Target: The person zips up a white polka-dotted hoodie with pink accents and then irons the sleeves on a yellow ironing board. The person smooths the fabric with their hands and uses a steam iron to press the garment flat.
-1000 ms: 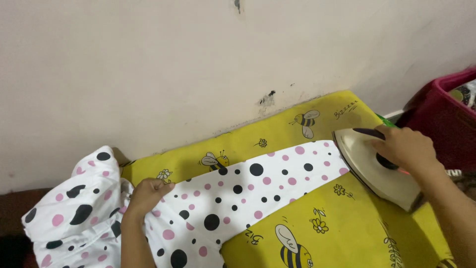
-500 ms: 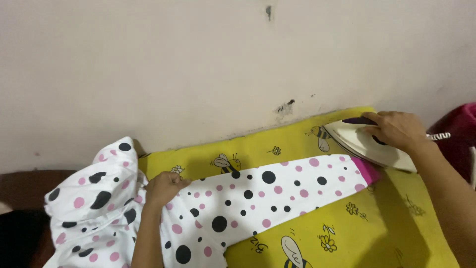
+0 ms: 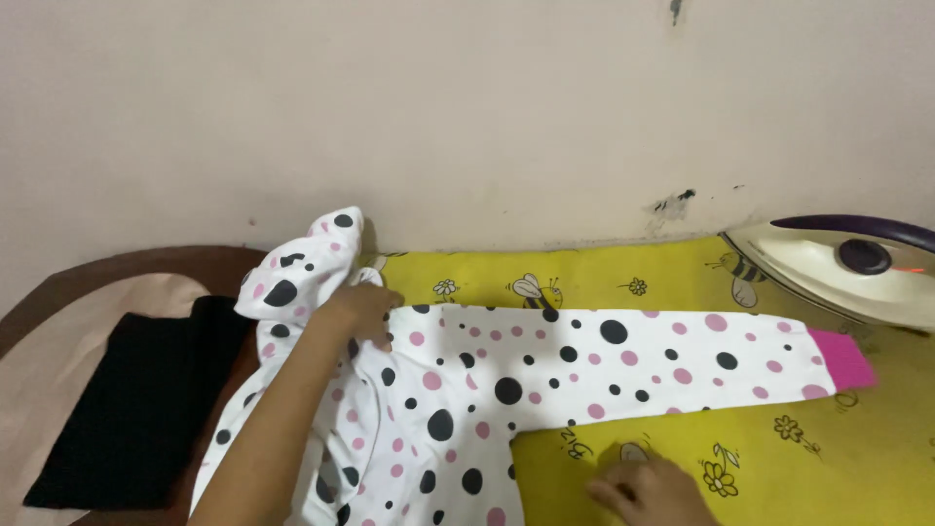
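A white garment with black and pink dots (image 3: 545, 375) lies on a yellow bee-print cloth (image 3: 604, 278), one sleeve stretched right to a pink cuff (image 3: 840, 358). My left hand (image 3: 362, 312) presses on the garment near its bunched shoulder part. My right hand (image 3: 651, 489) rests on the yellow cloth below the sleeve, holding nothing. A cream iron with a dark handle (image 3: 845, 268) stands on the cloth at the far right, apart from both hands.
A plain wall (image 3: 467, 117) runs close behind the cloth. At the left, a folded black cloth (image 3: 136, 409) lies on a pale surface with a brown rim (image 3: 107, 268).
My right hand has let go of the iron, which now stands at the far right, and has come down below the sleeve. The view has shifted left.
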